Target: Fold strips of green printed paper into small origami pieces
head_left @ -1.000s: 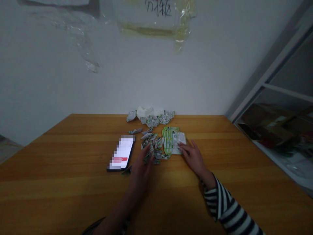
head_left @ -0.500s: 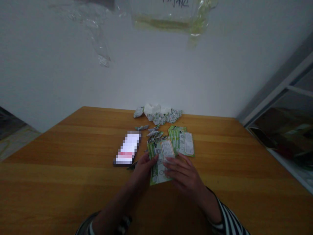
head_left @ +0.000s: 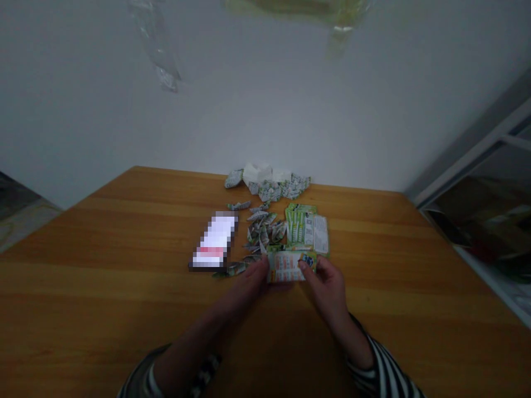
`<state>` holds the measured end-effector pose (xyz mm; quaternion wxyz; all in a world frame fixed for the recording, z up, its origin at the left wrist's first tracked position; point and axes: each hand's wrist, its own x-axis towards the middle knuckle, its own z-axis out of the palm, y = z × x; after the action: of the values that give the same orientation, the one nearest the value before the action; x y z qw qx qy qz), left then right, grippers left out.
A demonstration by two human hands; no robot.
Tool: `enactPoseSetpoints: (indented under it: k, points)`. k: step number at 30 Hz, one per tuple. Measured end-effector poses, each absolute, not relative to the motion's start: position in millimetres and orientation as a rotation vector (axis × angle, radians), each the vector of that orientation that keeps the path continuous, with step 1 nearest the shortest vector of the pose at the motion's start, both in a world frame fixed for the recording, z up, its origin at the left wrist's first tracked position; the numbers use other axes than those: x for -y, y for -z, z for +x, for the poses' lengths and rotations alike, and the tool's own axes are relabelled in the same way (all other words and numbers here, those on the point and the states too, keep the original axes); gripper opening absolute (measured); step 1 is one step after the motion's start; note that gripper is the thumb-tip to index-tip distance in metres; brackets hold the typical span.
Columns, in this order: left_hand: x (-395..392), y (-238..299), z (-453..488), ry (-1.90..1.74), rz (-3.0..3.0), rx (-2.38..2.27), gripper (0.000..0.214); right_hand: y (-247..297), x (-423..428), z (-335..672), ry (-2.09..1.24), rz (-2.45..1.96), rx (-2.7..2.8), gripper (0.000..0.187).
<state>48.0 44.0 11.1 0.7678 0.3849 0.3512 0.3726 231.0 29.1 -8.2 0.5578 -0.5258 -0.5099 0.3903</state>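
Note:
My left hand [head_left: 251,283] and my right hand [head_left: 327,284] both pinch a green printed paper slip [head_left: 288,266], one at each end, just above the wooden table [head_left: 103,265]. Behind the slip lies a stack of green and white printed slips [head_left: 309,229]. To its left sits a heap of several small folded paper pieces [head_left: 263,229]. A phone [head_left: 213,249] with a lit screen lies left of that heap.
More folded paper pieces and a white crumpled sheet [head_left: 267,182] lie at the table's far edge by the white wall. A metal-framed shelf [head_left: 477,182] stands at the right. Clear plastic [head_left: 157,38] hangs from the wall above.
My right hand took one slip off the stack and drew it toward me. Both hands now hold it crosswise at its ends. The view has tilted down slightly.

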Motion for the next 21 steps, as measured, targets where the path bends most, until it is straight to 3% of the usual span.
enactPoseSetpoints:
  k: [10,21]
  points:
    - [-39,-30,55,-0.739,0.817,-0.795,0.032,8,-27,231,-0.930,-1.279,1.108,0.026]
    - [-38,-29,53,-0.725,0.821,-0.784,0.035,3,-24,229,-0.900,-1.277,1.117,0.026]
